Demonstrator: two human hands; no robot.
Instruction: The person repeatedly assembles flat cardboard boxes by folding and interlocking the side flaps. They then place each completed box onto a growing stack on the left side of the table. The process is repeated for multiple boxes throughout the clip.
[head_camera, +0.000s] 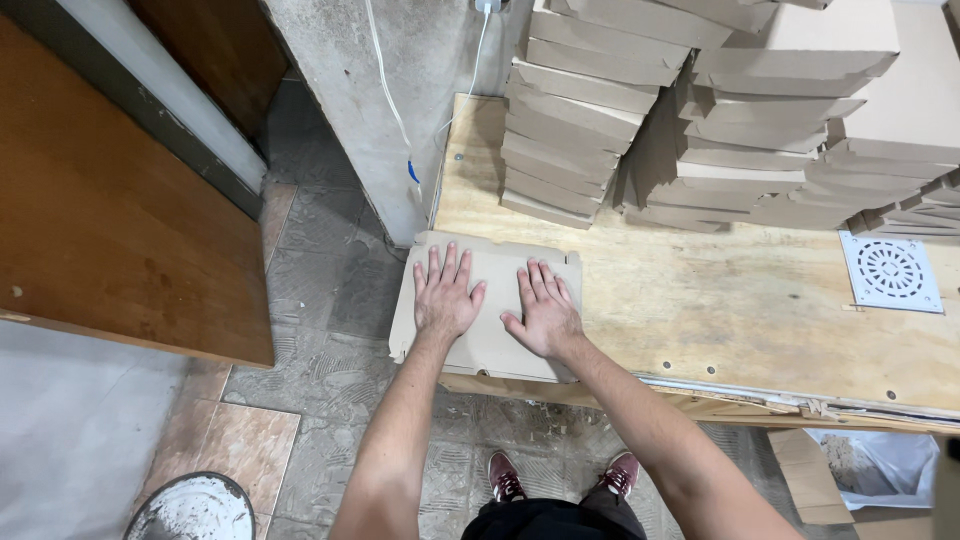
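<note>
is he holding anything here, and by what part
Nothing is gripped. The left hand and right hand lie flat, palms down, on top of a flat cardboard box at the wooden table edge.

My left hand (445, 295) and right hand (543, 312) lie flat, side by side, on a cardboard box (490, 345) at the left end of the wooden table (720, 310). Behind it, stacked boxes (700, 110) line the table's back. A drain grate (890, 272) lies far right. A bucket (190, 508) sits on the floor, lower left.
</note>
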